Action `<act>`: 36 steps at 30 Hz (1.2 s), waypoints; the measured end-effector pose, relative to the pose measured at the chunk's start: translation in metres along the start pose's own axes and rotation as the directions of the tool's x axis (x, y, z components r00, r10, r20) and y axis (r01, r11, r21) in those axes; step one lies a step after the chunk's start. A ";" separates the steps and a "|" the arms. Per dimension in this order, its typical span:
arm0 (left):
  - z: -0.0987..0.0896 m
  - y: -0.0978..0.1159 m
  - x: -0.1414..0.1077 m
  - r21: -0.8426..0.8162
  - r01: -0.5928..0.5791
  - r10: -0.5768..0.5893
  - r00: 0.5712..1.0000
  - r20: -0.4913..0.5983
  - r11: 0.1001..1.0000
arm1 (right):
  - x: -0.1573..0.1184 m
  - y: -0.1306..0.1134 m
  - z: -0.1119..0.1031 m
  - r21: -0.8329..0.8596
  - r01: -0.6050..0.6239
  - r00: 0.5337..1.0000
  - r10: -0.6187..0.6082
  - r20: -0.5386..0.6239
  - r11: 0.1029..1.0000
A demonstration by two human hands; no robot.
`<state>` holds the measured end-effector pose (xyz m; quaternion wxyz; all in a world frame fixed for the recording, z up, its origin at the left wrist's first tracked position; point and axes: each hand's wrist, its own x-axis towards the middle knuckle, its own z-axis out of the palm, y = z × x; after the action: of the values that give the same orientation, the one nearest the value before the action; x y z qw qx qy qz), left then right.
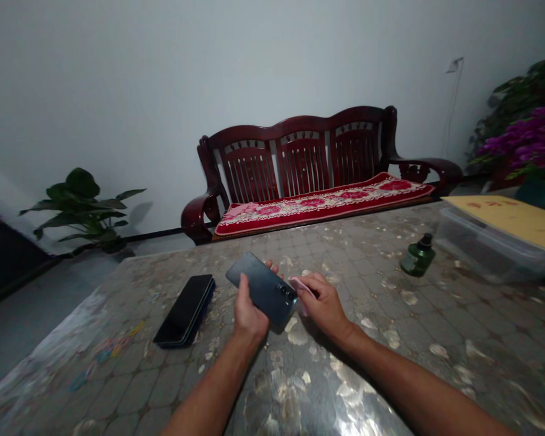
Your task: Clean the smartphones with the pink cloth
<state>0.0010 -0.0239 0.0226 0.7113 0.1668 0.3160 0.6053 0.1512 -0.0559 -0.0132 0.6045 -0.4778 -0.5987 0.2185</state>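
Observation:
My left hand [251, 310] is closed round a dark grey-blue smartphone [258, 284], thumb across its back and fingertips showing past the far edge. The phone is tilted, back upward, with its camera lenses towards the right end. In my right hand [324, 303] a small folded pink cloth [303, 284] is pinched, right by the camera end; whether it touches the phone I cannot tell. To the left, a stack of dark phones [185, 310] lies on the patterned table [272, 387], the top one with its black screen up.
Several coloured bands [113, 345] lie at the table's left. On the right stand a green bottle [418, 255] with a black top and a clear plastic box [485, 245] under a yellow sheet [513, 218]. Behind the table is a wooden bench [300, 154]; plants flank it.

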 end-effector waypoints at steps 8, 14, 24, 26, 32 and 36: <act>0.015 0.020 0.008 -0.220 0.148 -0.195 0.958 -0.210 0.964 | -0.002 -0.009 -0.001 -0.020 0.288 0.956 -0.289 -0.048 0.957; 0.011 0.015 0.008 -0.216 0.277 -0.316 0.932 -0.176 0.936 | -0.003 -0.010 0.002 -0.051 0.495 0.869 -0.494 0.042 0.867; 0.016 0.011 0.003 -0.280 0.317 -0.380 0.900 -0.211 0.906 | -0.009 -0.020 0.004 -0.146 0.731 0.675 -0.677 0.292 0.666; 0.014 0.012 0.003 -0.248 0.323 -0.372 0.908 -0.190 0.913 | -0.003 -0.015 -0.001 -0.170 0.732 0.678 -0.682 0.275 0.659; 0.005 0.012 0.009 -0.186 0.312 -0.335 0.936 -0.106 0.932 | 0.005 -0.006 -0.012 -0.229 0.656 0.755 -0.628 0.188 0.719; 0.005 0.011 0.010 -0.184 0.280 -0.303 0.947 -0.106 0.942 | -0.004 -0.012 -0.005 -0.184 0.726 0.685 -0.673 0.279 0.663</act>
<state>-0.0031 -0.0107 0.0307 0.7819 0.0172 0.3322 0.5272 0.1516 -0.0662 -0.0048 0.5088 -0.2675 -0.8149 -0.0744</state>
